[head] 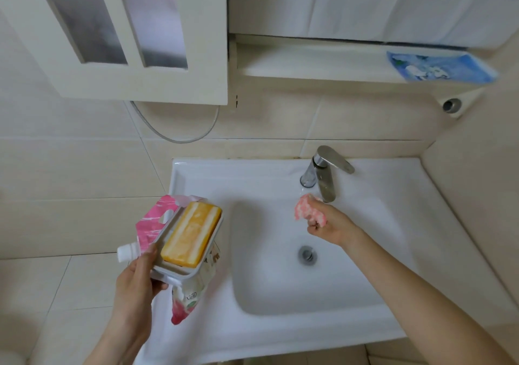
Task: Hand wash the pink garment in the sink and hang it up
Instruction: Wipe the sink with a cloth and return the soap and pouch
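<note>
Up by the spout of the chrome faucet (325, 173), the pink garment (307, 210) is bunched into a small nubbly wad in the curled fingers of the right hand (330, 225), above the glossy white sink (252, 173). Its slightly longer axis slants from the spout down toward the palm. Meanwhile the left hand (137, 280) grips a white plastic soap dish (179, 272) carrying a rectangular yellow soap bar (192, 236), together with a soft pink pouch (153, 224).

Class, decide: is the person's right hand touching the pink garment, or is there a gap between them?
Touching. The head view shows the right hand with its fingers curled round the bunched pink garment below the tap.
</note>
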Available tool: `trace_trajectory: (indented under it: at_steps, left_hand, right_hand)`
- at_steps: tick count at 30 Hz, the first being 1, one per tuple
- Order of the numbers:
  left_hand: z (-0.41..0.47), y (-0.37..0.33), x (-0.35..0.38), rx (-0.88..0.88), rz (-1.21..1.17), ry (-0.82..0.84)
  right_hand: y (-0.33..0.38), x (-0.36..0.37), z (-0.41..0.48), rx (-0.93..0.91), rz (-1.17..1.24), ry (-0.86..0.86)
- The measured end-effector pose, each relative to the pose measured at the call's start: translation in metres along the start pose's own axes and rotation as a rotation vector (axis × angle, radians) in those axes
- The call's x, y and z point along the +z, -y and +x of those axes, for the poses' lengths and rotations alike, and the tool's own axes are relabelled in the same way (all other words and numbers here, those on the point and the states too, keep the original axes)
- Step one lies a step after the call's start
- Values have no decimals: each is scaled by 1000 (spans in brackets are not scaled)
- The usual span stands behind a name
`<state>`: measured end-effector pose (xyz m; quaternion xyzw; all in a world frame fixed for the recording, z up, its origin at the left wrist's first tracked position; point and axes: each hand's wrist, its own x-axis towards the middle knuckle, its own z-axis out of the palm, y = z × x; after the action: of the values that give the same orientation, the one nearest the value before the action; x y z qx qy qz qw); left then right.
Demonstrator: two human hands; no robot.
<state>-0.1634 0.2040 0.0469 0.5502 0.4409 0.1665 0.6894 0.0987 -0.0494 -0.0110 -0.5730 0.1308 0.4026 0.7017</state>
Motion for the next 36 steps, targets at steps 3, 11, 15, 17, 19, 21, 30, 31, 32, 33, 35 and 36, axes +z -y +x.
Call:
trace_trajectory:
  at_steps: [3,11,15,17,19,21,30,31,32,33,35,36]
  left_hand:
    - [-3,1,5,7,12,-2]
    - [-11,-1,16,24,-1,-35]
    - [-13,-1,18,23,-7,-41]
    - [-14,-1,19,25,-8,-44]
    - [-16,-2,20,28,-14,-47]
    - [-17,-3,21,26,-21,-48]
    - [-22,-7,24,35,-47,-71]
    - [-23,-7,24,35,-51,-75]
    - [-24,-7,25,36,-51,-81]
    - [-24,-7,25,37,-51,-86]
    - [-25,-7,25,43,-53,-95]
    - [-25,-7,25,45,-54,-101]
  right_hand:
    - [0,-6,1,24,65,-86]
    - [5,0,-4,-15,191,154]
    - [14,12,-8,24,93,12]
    - [18,23,-11,81,35,-101]
    - [21,29,-9,55,-35,-193]
    - [22,33,-5,-12,-114,-256]
    - [35,44,-4,-137,-282,-384]
    - [38,44,-4,-137,-281,-377]
    - [40,44,-3,-139,-281,-359]
    - [43,44,-3,-137,-279,-350]
    - [45,43,-1,-148,-283,-347]
    - [45,44,-1,-157,-268,-340]
